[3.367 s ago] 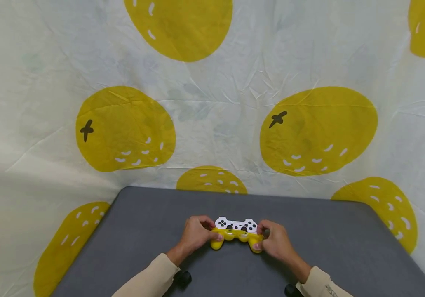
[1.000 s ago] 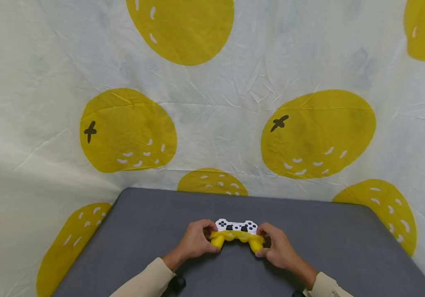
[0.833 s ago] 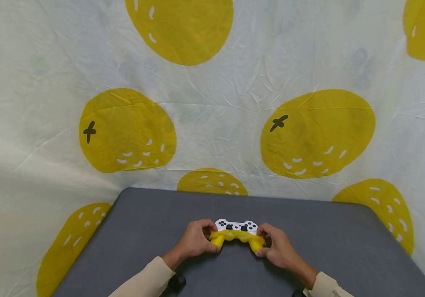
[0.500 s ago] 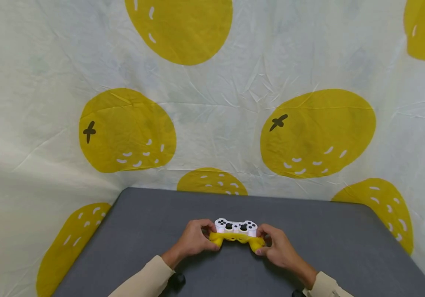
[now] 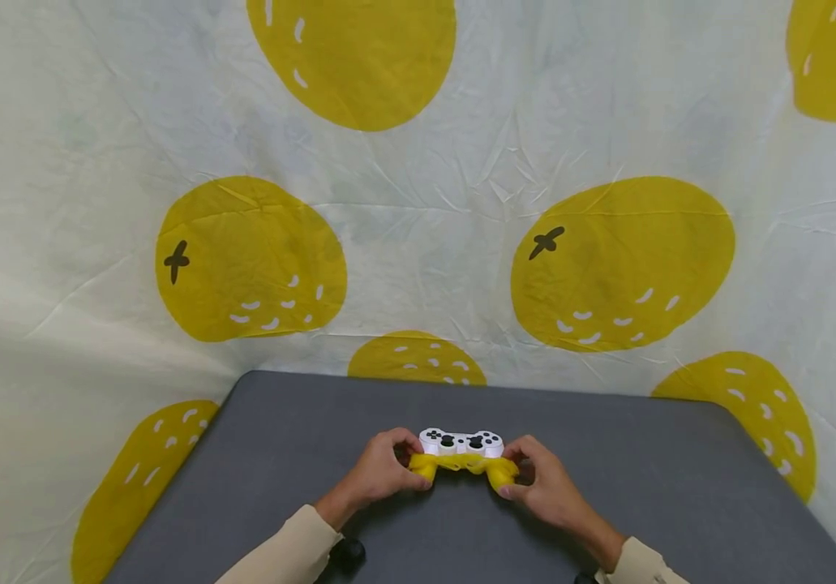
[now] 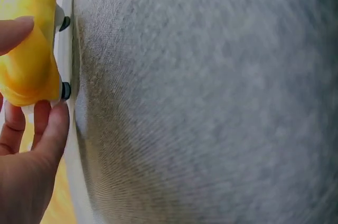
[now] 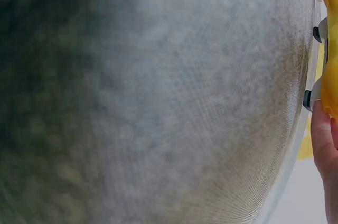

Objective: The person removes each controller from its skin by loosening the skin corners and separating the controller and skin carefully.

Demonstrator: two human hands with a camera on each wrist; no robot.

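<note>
A white game controller [image 5: 461, 442] with black thumbsticks and buttons is held just over the table, its button face visible in the head view. A stretchy yellow cover [image 5: 459, 463] wraps its two grips and near edge, bunched along the middle, while the upper face is bare white. My left hand [image 5: 386, 464] holds the left grip, thumb on the near end and fingers at the side. My right hand [image 5: 544, 480] holds the right grip the same way. In the left wrist view the thumb [image 6: 16, 31] presses on the yellow cover. The controller's underside is hidden in the head view.
A dark grey cloth-covered table [image 5: 315, 422] lies beneath the hands. Behind and beside it hangs a white curtain [image 5: 425, 268] printed with yellow fruit. Beige sleeves [image 5: 289, 543] and black wrist-worn devices [image 5: 348, 554] are at the lower edge.
Over the last seconds both thumbs moved down to the grip ends. The yellow cover has slid lower and bunched, baring more of the white face, and the controller has tilted slightly.
</note>
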